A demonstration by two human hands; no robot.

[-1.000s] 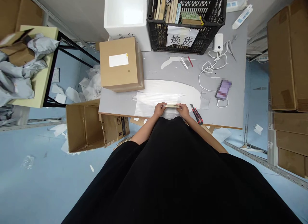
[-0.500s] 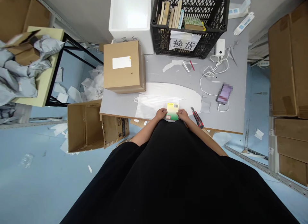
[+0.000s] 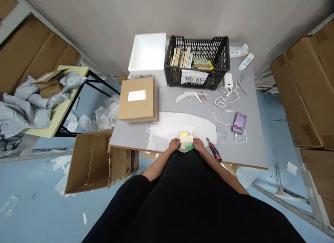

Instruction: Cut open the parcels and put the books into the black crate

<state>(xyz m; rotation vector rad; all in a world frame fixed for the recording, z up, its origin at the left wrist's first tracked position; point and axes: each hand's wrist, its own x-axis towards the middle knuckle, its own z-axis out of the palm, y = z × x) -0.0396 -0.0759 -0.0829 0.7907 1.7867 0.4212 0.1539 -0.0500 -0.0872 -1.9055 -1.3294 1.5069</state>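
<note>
Left hand (image 3: 174, 144): gripping one side of my small yellow-green book (image 3: 186, 140).
Right hand (image 3: 198, 144): gripping its other side.
Book: over white plastic film (image 3: 177, 131), at the near edge of the grey table (image 3: 247, 152).
Risk: a wide sideways move could knock the red utility knife (image 3: 214, 149) just beside my right hand off the edge.

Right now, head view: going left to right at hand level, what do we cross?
open cardboard carton → left hand → yellow-green barcoded packet → right hand → box cutter → far-right cardboard carton
</note>
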